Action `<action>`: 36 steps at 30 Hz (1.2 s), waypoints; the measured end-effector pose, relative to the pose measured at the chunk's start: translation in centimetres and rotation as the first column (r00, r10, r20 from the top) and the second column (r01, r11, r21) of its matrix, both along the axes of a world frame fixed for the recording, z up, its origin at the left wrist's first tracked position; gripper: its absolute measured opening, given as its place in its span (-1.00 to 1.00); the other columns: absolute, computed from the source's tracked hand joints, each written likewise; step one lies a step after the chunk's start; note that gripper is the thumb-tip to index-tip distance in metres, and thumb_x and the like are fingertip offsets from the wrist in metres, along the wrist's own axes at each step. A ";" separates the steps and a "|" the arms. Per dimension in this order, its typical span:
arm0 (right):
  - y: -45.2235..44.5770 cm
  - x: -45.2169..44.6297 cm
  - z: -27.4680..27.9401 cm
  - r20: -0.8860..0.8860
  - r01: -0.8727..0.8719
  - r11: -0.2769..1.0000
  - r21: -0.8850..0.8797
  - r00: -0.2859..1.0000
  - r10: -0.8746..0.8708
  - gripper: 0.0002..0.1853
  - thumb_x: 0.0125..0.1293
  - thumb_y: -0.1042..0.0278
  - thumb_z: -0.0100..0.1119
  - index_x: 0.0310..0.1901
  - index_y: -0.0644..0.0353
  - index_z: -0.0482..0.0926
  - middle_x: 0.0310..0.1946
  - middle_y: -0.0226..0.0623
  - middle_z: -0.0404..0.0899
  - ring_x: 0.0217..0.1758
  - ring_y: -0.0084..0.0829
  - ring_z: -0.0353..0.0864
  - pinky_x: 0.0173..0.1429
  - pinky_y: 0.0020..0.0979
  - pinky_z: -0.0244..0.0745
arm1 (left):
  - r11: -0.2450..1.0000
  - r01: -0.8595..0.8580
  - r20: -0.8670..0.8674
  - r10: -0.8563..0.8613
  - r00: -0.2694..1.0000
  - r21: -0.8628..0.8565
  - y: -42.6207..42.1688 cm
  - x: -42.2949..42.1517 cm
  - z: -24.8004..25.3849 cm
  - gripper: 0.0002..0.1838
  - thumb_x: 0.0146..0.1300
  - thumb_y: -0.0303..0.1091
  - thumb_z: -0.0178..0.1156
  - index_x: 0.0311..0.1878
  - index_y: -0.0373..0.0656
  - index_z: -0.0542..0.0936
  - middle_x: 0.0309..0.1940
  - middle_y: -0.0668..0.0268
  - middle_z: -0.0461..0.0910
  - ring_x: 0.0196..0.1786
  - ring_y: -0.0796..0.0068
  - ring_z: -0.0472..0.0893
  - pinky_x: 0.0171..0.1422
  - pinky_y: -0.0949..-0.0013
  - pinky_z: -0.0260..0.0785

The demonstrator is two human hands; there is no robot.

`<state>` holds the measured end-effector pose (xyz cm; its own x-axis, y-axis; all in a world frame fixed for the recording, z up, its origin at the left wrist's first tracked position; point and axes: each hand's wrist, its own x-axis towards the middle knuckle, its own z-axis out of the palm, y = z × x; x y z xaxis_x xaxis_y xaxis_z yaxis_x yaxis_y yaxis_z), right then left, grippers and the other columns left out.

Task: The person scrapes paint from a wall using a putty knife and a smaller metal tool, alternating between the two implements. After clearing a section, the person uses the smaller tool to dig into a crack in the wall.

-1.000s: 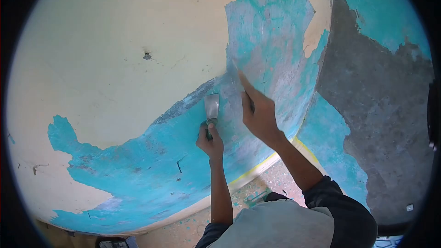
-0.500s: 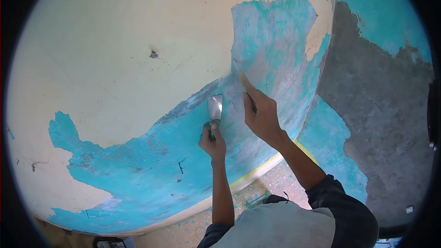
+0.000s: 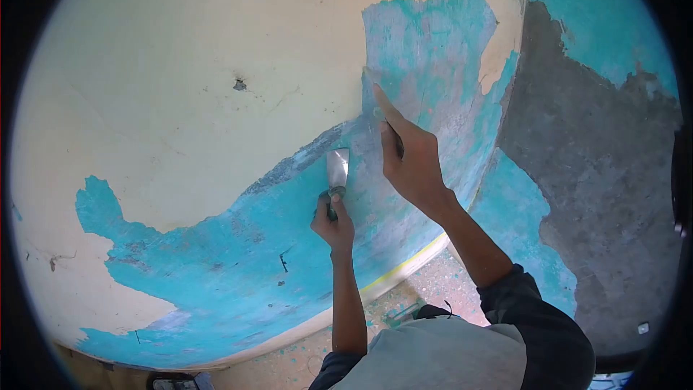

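My left hand (image 3: pixel 333 225) grips the dark handle of a scraper (image 3: pixel 338 168), its wide metal blade pointing up in front of the blue part of the wall (image 3: pixel 216 267). Up and to the right, my right hand (image 3: pixel 413 162) is closed round a second tool's dark handle (image 3: pixel 398 146), with the index finger stretched along it. That tool's blade is faint and blurred, near the edge where cream paint (image 3: pixel 188 29) meets the blue and grey patch (image 3: pixel 426 50).
To the right, past the wall corner, is a wall with a large dark grey area (image 3: pixel 592 166) amid turquoise. Paint flakes are scattered on the floor (image 3: pixel 289 365) below. A dark object (image 3: pixel 172 383) stands at the bottom left.
My right hand and its tool have moved slightly up along the paint edge. My left hand keeps its hold on the scraper, and the view has shifted a little.
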<state>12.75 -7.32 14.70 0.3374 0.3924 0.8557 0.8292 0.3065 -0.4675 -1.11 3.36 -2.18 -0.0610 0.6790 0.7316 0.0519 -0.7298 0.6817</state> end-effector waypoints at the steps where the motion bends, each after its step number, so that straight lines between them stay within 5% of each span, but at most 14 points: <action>1: 0.0 -0.1 0.2 -0.002 -0.011 1.000 0.008 1.000 0.011 -0.36 0.51 0.62 0.16 0.59 0.04 0.46 -0.52 -0.19 0.44 -0.54 -0.50 0.32 -0.36 -0.44 0.37 | 1.000 0.001 0.007 -0.001 1.000 -0.004 0.1 0.0 -0.1 -0.63 0.66 -0.22 0.16 -0.25 -0.29 0.65 -0.64 0.43 0.47 -0.56 0.73 0.38 -0.47 0.47 0.14; 6: -0.2 0.0 -2.2 -0.028 0.008 1.000 -0.008 1.000 -0.008 -0.38 0.51 0.62 0.16 0.58 0.06 0.47 -0.52 -0.16 0.45 -0.55 -0.50 0.32 -0.36 -0.43 0.40 | 1.000 0.015 -0.006 -0.015 1.000 -0.019 0.0 -0.2 -0.2 -0.65 0.66 -0.24 0.16 -0.25 -0.30 0.65 -0.64 0.44 0.47 -0.56 0.74 0.37 -0.46 0.48 0.13; 8: -0.1 -0.3 -3.1 0.009 -0.036 0.999 -0.008 0.999 0.036 -0.33 0.49 0.64 0.16 0.61 0.11 0.39 -0.51 -0.09 0.50 -0.52 -0.19 0.53 -0.35 -0.21 0.45 | 0.999 0.030 0.004 -0.030 1.000 -0.024 0.0 -0.2 -0.1 -0.64 0.66 -0.24 0.16 -0.25 -0.31 0.64 -0.64 0.44 0.46 -0.56 0.74 0.37 -0.46 0.48 0.13; 9: 0.1 -0.1 -2.3 0.011 -0.040 0.999 -0.006 0.999 0.040 -0.33 0.49 0.64 0.16 0.61 0.11 0.39 -0.51 -0.09 0.50 -0.52 -0.19 0.53 -0.35 -0.21 0.45 | 0.999 0.028 0.004 -0.028 1.000 -0.018 0.1 -0.2 -0.1 -0.65 0.66 -0.24 0.16 -0.25 -0.31 0.65 -0.64 0.44 0.47 -0.56 0.74 0.37 -0.46 0.48 0.13; 11: 0.6 0.5 1.5 0.047 0.007 0.998 0.064 0.999 -0.010 -0.40 0.51 0.63 0.15 0.56 0.11 0.49 -0.54 -0.15 0.40 -0.55 -0.50 0.30 -0.37 -0.43 0.39 | 1.000 0.027 0.002 -0.027 1.000 -0.015 0.0 -0.1 -0.1 -0.65 0.66 -0.25 0.15 -0.24 -0.31 0.65 -0.63 0.44 0.47 -0.55 0.74 0.37 -0.46 0.48 0.13; 15: 0.8 0.4 4.8 0.079 -0.027 0.991 0.129 0.997 0.017 -0.41 0.51 0.64 0.12 0.54 0.10 0.52 -0.57 -0.23 0.31 -0.54 -0.51 0.29 -0.38 -0.43 0.36 | 0.999 0.019 -0.001 -0.019 1.000 -0.032 -0.2 -0.2 0.2 -0.65 0.66 -0.24 0.16 -0.24 -0.30 0.66 -0.63 0.44 0.48 -0.56 0.73 0.39 -0.46 0.47 0.13; 21: 0.1 -0.8 -2.4 -0.032 0.047 0.999 0.021 0.998 -0.046 -0.42 0.53 0.62 0.11 0.55 0.10 0.51 -0.55 -0.25 0.33 -0.53 -0.57 0.29 -0.35 -0.51 0.37 | 0.999 0.027 0.006 -0.027 1.000 -0.018 -0.1 -0.2 0.1 -0.65 0.66 -0.23 0.18 -0.26 -0.29 0.65 -0.63 0.42 0.48 -0.56 0.72 0.39 -0.46 0.47 0.15; 28: 0.6 -0.2 3.4 -0.034 -0.013 0.996 0.091 0.999 0.016 -0.45 0.53 0.59 0.12 0.52 0.11 0.54 -0.57 -0.29 0.33 -0.52 -0.64 0.27 -0.40 -0.47 0.33 | 1.000 0.004 -0.008 -0.004 1.000 -0.004 0.0 0.0 0.1 -0.64 0.66 -0.22 0.17 -0.25 -0.29 0.65 -0.63 0.41 0.48 -0.57 0.71 0.40 -0.47 0.48 0.15; 36: -0.1 -1.5 -0.3 -0.139 0.001 0.999 0.038 0.990 0.004 -0.45 0.56 0.58 0.10 0.54 0.07 0.53 -0.58 -0.31 0.32 -0.52 -0.65 0.24 -0.39 -0.49 0.31 | 0.999 0.010 0.015 -0.010 1.000 -0.032 -0.1 0.1 0.3 -0.70 0.62 -0.23 0.20 -0.18 -0.28 0.69 -0.63 0.35 0.48 -0.57 0.63 0.38 -0.46 0.43 0.16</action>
<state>11.21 -7.41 14.38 0.4533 0.3607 0.8151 0.7569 0.3272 -0.5657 -1.06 3.23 -1.89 -0.0648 0.7030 0.7083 0.0343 -0.7078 0.7056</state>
